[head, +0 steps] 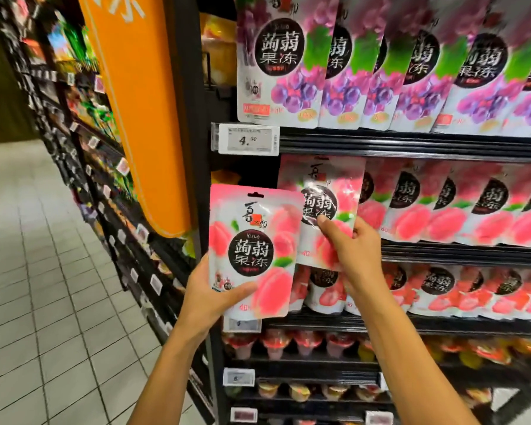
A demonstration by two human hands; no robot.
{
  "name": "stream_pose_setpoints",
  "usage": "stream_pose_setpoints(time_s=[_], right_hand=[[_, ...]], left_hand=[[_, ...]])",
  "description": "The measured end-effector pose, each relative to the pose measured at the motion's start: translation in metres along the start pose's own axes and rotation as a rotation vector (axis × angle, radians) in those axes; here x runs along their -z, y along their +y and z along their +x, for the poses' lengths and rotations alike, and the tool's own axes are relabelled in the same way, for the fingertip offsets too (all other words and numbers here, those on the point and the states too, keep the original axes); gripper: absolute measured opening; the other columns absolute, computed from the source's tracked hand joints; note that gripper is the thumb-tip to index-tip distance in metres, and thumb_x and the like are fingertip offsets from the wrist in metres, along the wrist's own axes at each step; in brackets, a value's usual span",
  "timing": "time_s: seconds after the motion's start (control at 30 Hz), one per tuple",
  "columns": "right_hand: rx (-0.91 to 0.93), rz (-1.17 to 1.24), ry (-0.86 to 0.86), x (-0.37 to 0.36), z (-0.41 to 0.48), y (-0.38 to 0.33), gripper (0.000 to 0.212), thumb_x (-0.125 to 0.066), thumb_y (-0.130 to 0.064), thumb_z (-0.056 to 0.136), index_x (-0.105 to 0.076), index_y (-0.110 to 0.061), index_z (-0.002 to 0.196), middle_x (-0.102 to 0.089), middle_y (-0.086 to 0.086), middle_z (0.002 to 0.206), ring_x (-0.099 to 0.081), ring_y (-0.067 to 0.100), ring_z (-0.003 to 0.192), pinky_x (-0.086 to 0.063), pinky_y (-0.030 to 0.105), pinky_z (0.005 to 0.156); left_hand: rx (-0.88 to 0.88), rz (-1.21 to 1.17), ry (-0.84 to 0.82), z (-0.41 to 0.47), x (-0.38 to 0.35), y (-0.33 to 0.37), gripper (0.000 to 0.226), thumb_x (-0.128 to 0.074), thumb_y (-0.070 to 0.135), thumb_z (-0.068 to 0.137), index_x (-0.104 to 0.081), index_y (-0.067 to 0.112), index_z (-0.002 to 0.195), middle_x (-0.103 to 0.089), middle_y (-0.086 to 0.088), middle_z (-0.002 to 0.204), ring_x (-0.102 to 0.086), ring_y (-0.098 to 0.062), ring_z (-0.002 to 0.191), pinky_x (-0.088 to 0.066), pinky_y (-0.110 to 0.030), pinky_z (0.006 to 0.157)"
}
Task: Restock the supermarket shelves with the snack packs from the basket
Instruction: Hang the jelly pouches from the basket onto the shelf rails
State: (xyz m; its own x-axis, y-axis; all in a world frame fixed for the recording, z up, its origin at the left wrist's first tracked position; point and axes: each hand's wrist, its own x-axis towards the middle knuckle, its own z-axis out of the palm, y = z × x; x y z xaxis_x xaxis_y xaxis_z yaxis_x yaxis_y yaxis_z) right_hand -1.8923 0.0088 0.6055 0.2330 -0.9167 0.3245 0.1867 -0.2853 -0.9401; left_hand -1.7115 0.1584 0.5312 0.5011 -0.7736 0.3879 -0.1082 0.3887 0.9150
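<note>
My left hand (210,297) grips a pink peach jelly pack (255,250) by its lower edge, holding it upright in front of the shelf's left post. My right hand (348,251) holds a second peach pack (328,191) at the left end of the middle shelf, thumb across its front and fingers behind it. This pack stands at the head of a row of peach packs (460,207). No basket is in view.
Purple grape packs (380,65) fill the shelf above, over a price tag (248,139) reading 4.90. Strawberry packs (442,289) sit on the shelf below, jelly cups (304,343) lower still. An orange sign (141,118) and a tiled aisle floor (43,302) lie to the left.
</note>
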Motion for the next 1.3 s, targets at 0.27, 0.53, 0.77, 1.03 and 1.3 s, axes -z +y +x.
stream_pose_setpoints(time_s=[0.27,0.53,0.77,1.03,1.3], right_hand=[[-0.036,0.013,-0.001,-0.02,-0.003,-0.001,0.024,-0.078,-0.017,0.082,-0.067,0.004,0.089,-0.071,0.017,0.081,-0.066,0.022,0.071,-0.057,0.042,0.069],[0.007,-0.019,0.005,-0.027,0.009,-0.006,0.019,-0.078,-0.019,0.081,-0.067,-0.004,0.083,-0.068,0.009,0.074,-0.065,0.02,0.068,-0.054,0.039,0.068],[0.125,-0.1,0.059,-0.036,0.021,-0.003,0.018,-0.077,-0.018,0.08,-0.06,-0.016,0.074,-0.065,-0.005,0.066,-0.06,0.014,0.064,-0.052,0.039,0.067],[0.307,-0.282,0.036,-0.037,0.015,0.006,0.033,-0.074,-0.032,0.084,-0.045,-0.023,0.071,-0.055,-0.019,0.062,-0.045,-0.006,0.056,-0.037,0.009,0.058],[0.303,-0.405,-0.058,-0.026,0.006,0.008,0.029,-0.073,-0.041,0.081,-0.055,-0.022,0.095,-0.063,-0.004,0.087,-0.06,0.01,0.081,-0.049,0.021,0.067]], left_hand=[[-0.02,0.011,-0.056,0.003,0.014,-0.002,0.075,-0.094,0.036,0.058,-0.059,0.04,0.124,-0.07,0.001,0.121,-0.068,-0.02,0.11,-0.058,-0.032,0.082],[-0.01,-0.053,-0.024,0.008,0.015,-0.005,0.072,-0.094,0.039,0.055,-0.062,0.037,0.119,-0.07,-0.004,0.119,-0.068,-0.024,0.108,-0.059,-0.034,0.081],[0.0,-0.101,-0.039,0.01,0.002,-0.001,0.07,-0.095,0.041,0.05,-0.066,0.038,0.113,-0.072,-0.003,0.114,-0.071,-0.022,0.102,-0.059,-0.028,0.076],[0.025,-0.121,-0.007,0.013,0.003,-0.005,0.071,-0.096,0.043,0.047,-0.066,0.039,0.112,-0.073,-0.002,0.113,-0.071,-0.021,0.101,-0.059,-0.028,0.075],[0.026,-0.13,0.011,0.014,0.0,-0.004,0.069,-0.095,0.042,0.048,-0.066,0.038,0.11,-0.073,-0.002,0.111,-0.071,-0.021,0.1,-0.059,-0.028,0.073]])
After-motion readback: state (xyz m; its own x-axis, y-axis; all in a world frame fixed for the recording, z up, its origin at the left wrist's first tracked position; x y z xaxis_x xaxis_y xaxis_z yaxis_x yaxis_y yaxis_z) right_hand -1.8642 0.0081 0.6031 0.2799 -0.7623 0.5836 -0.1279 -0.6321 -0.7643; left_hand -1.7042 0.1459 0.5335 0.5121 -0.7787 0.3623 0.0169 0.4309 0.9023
